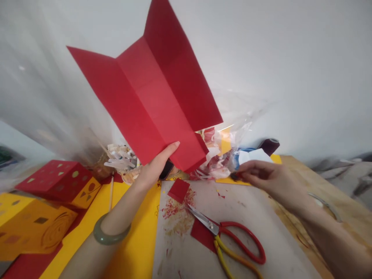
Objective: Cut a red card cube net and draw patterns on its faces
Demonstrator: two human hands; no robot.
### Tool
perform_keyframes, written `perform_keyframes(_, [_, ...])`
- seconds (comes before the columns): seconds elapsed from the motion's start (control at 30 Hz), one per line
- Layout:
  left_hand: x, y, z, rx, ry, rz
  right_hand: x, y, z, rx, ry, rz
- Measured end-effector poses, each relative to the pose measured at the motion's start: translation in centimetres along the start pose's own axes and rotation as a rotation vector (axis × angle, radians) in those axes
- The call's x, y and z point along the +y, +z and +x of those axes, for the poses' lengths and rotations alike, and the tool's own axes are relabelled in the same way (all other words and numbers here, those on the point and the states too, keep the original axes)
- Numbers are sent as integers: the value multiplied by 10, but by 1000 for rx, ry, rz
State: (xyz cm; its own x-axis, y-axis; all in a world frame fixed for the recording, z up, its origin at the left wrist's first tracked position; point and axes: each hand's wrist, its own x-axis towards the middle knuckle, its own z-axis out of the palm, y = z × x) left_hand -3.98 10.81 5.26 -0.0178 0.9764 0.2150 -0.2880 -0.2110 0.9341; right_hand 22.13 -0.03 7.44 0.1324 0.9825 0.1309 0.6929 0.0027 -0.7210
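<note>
My left hand (pixel 161 161) grips a large red sheet of folded card (pixel 157 97) near its lower end, thumb on the front. The card is raised, creased lengthwise into panels, with a narrow flap at the bottom. My right hand (pixel 263 174) is closed at the right, its fingertips together by a small dark thing that I cannot make out. Below, scissors (pixel 217 230) with red and yellow handles lie slightly apart on a grey board (pixel 247 217). A small red square (pixel 178 190) and another red piece (pixel 203 235) of card lie there too.
Perforated red (pixel 55 178) and yellow boxes (pixel 35 224) stand at left beside yellow card (pixel 136 232). A clear bag of scraps (pixel 216 155) and a basket of pens (pixel 122 155) stand behind. Red crumbs (pixel 177 207) dot the board. The wooden table (pixel 293 166) extends right.
</note>
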Motion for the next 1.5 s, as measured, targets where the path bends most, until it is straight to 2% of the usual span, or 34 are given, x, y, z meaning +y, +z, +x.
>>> perform_keyframes(0.03, [1, -2, 2, 22, 8, -9, -18, -9, 3, 77, -19, 6])
perform_keyframes(0.07, [2, -3, 4, 43, 14, -23, -37, -17, 7, 210, -84, 20])
perform_keyframes(0.13, [6, -5, 8, 75, 33, -65, -71, -30, 22, 430, -282, -61])
perform_keyframes(0.23, [12, -5, 11, 109, 67, -121, -103, -42, 56, 518, -352, -192])
perform_keyframes(0.27, [13, -5, 11, 111, 71, -124, -108, -45, 69, 527, -367, -255])
perform_keyframes(0.33, [13, -6, 12, 107, 68, -102, -109, -49, 93, 450, -366, -389])
perform_keyframes(0.4, [11, -7, 12, 96, 70, -59, -103, -52, 112, 345, -338, -499])
perform_keyframes(0.47, [8, -10, 12, 76, 78, -19, -96, -54, 124, 303, -317, -573])
perform_keyframes(0.57, [4, -11, 13, 40, 81, 11, -89, -55, 123, 335, -310, -621])
perform_keyframes(0.7, [4, -11, 13, 34, 71, 17, -85, -48, 88, 427, -404, -595])
perform_keyframes(0.83, [3, -9, 12, 54, 87, 8, -57, -22, 35, 472, -641, -472])
perform_keyframes(0.87, [3, -8, 12, 55, 93, 7, -44, -12, 23, 399, -659, -402])
perform_keyframes(0.9, [2, -8, 12, 52, 95, 6, -28, -2, 13, 246, -630, -333])
perform_keyframes(0.93, [2, -7, 11, 45, 94, 6, -11, 9, 5, 87, -543, -275])
perform_keyframes(0.97, [1, -7, 11, 37, 91, 8, 7, 19, 0, -6, -503, -260])
perform_keyframes(1.07, [-1, -6, 9, 20, 87, 16, 56, 45, -7, -153, -410, -242])
perform_keyframes(1.13, [-2, -5, 8, 19, 89, 19, 79, 57, -4, -178, -339, -236])
perform_keyframes(1.23, [-3, -4, 7, 16, 90, 17, 97, 68, 1, -157, -232, -231])
perform_keyframes(1.33, [-3, -3, 7, 9, 88, 21, 103, 77, 3, -146, -177, -212])
perform_keyframes(1.5, [-5, -2, 6, 14, 82, 23, 106, 84, 4, -202, -178, -214])
